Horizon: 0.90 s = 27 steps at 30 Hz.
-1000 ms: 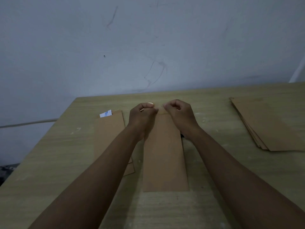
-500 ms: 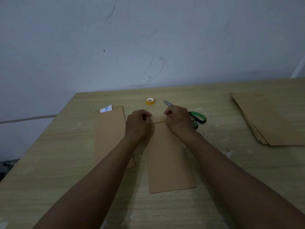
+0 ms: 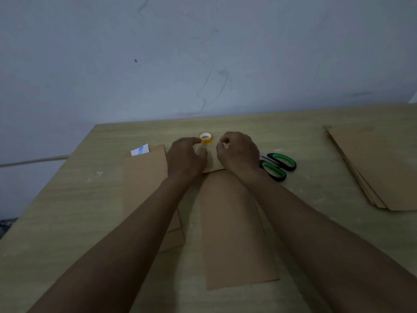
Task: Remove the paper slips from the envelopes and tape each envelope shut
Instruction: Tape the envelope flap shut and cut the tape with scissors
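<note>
**Both hands at the top of a brown envelope, tape roll just beyond**

A pale wooden table [image 3: 67,211] fills the lower half of the view, set against a grey-blue wall [image 3: 203,53] at twelve o'clock.

At three o'clock a stack of brown envelopes [image 3: 383,168] lies fanned near the table's right edge, well apart from the hands.

In the centre, running from six o'clock up toward the hands, lies the single brown envelope [image 3: 234,233], flat, with its flap end farthest from the person. At nine o'clock of it lie more envelopes [image 3: 144,184], overlapping; a white paper slip [image 3: 140,150] with blue print sticks out of the top of the uppermost.

The left hand [image 3: 186,158] rests over the upper left corner of the centre envelope, fingers curled loosely; I cannot tell whether they pinch anything. The right hand [image 3: 239,152] sits over the upper right corner, fingers curled inward at the flap; what they hold, if anything, is hidden.

Scissors [image 3: 276,166] with green and black handles lie at three o'clock of the right hand, touching or just beside the wrist.

A small orange tape roll [image 3: 205,137] lies flat at twelve o'clock, between the two hands' fingertips and just beside the left.
</note>
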Each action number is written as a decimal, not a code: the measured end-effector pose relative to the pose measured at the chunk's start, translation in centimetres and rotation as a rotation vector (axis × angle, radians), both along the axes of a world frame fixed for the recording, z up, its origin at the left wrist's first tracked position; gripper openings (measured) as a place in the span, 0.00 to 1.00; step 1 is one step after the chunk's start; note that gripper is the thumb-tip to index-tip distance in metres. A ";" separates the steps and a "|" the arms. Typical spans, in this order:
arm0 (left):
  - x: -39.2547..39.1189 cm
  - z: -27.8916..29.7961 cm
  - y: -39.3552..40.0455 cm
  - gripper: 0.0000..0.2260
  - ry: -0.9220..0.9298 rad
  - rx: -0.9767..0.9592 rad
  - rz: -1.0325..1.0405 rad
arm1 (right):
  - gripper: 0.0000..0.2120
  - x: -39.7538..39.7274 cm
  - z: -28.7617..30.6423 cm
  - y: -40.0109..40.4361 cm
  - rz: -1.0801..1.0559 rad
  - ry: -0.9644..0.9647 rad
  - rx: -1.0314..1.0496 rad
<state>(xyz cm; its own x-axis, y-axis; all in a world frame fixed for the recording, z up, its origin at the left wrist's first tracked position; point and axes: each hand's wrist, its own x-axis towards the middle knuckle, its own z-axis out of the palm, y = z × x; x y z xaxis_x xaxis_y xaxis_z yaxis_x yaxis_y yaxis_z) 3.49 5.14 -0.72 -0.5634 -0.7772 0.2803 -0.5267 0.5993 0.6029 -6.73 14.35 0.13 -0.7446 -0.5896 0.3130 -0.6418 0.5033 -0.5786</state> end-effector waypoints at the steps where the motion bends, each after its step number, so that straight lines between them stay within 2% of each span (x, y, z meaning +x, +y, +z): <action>1: -0.4 0.1 -0.6 0.20 -0.001 -0.004 0.002 | 0.11 -0.3 0.2 -0.8 0.010 -0.015 -0.005; 3: -1.2 0.2 -1.9 0.25 -0.029 -0.011 0.002 | 0.14 -1.1 0.3 -2.8 0.031 -0.053 0.020; 6: -2.3 0.0 -3.5 0.21 -0.042 -0.011 -0.001 | 0.18 -2.1 0.3 -5.5 0.026 -0.065 0.114; 9: -3.0 -0.3 -4.6 0.18 -0.038 -0.016 0.007 | 0.17 -2.8 0.2 -7.2 -0.002 -0.088 0.200; 13: -3.2 -0.8 -5.0 0.17 -0.023 -0.004 -0.008 | 0.14 -3.0 0.0 -7.9 0.008 -0.091 0.201; 17: -3.0 -0.5 -4.5 0.16 0.083 0.015 -0.005 | 0.12 -3.2 -0.1 -7.8 0.064 -0.162 0.065; 20: -3.2 0.1 -3.7 0.15 0.220 0.079 0.003 | 0.11 -3.0 -0.5 -7.2 0.130 -0.130 -0.073; 27: -3.0 1.7 -2.3 0.15 0.370 0.399 -0.027 | 0.09 -2.4 0.5 -5.1 0.168 -0.051 -0.337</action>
<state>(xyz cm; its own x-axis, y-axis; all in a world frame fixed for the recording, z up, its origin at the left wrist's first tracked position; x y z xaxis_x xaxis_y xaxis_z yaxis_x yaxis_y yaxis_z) 0.53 2.83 1.03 -0.5039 -0.8506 0.1498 -0.2236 0.2960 0.9286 -9.12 9.29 0.61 -0.6660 -0.5748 0.4755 -0.6653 0.1692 -0.7272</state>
